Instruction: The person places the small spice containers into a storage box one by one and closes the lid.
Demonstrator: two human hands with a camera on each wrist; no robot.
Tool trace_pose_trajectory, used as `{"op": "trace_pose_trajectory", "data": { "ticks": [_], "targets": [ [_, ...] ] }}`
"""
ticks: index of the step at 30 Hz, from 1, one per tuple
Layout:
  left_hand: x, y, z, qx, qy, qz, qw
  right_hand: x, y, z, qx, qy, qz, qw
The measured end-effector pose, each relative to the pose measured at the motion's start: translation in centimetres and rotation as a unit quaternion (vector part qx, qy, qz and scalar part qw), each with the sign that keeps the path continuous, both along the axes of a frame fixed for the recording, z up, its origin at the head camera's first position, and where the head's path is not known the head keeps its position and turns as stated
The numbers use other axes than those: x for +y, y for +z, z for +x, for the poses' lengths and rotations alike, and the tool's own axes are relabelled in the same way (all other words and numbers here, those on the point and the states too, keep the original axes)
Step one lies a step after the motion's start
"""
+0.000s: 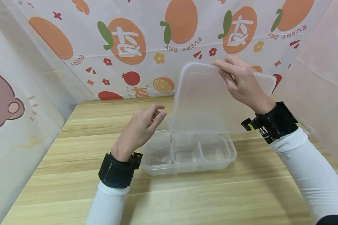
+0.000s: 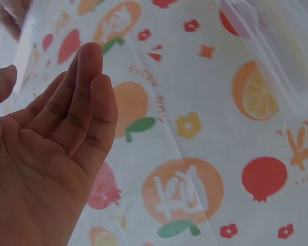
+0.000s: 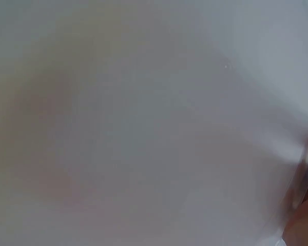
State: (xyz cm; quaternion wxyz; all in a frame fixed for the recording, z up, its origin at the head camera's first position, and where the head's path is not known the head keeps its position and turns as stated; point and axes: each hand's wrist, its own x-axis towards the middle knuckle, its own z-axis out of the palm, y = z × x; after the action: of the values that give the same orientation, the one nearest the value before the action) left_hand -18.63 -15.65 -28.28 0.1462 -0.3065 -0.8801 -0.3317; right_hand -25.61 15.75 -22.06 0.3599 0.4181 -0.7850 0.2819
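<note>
A clear plastic container (image 1: 186, 167) with several compartments sits on the wooden table. Its frosted lid (image 1: 202, 100) is tilted up above the container's far part, hiding the compartments behind it. My right hand (image 1: 240, 81) pinches the lid's upper edge between thumb and fingers. In the right wrist view the lid (image 3: 143, 123) fills nearly everything, with fingertips (image 3: 303, 225) at its rim on the right. My left hand (image 1: 139, 128) hovers over the container's left side, holding nothing. In the left wrist view the left hand's fingers (image 2: 95, 107) are loosely bent, the palm visible.
The wooden table (image 1: 81, 156) extends around the container. A fruit-printed white sheet (image 1: 149, 72) hangs behind the table's far edge. Pale sheets hang at the left (image 1: 31, 93) and right (image 1: 324, 93) sides. Both wrists wear black straps.
</note>
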Motion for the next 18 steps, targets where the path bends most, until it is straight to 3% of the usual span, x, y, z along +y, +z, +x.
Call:
{"op": "trace_pose_trajectory", "data": {
  "ticks": [7,14,18],
  "targets": [
    [0.8,0.6,0.9,-0.015,-0.026,0.003,0.9995,-1.0,0.4,0.2,0.028,0.021,0.025,0.999],
    [0.9,0.3,0.9,-0.024,-0.077,0.047,0.9956,-1.7,0.2,0.5,0.029,0.021,0.039,0.999],
    [1.0,0.3,0.9,-0.034,-0.088,0.057,0.9939,-1.9,0.2,0.7,0.030,0.022,0.042,0.998]
  ]
}}
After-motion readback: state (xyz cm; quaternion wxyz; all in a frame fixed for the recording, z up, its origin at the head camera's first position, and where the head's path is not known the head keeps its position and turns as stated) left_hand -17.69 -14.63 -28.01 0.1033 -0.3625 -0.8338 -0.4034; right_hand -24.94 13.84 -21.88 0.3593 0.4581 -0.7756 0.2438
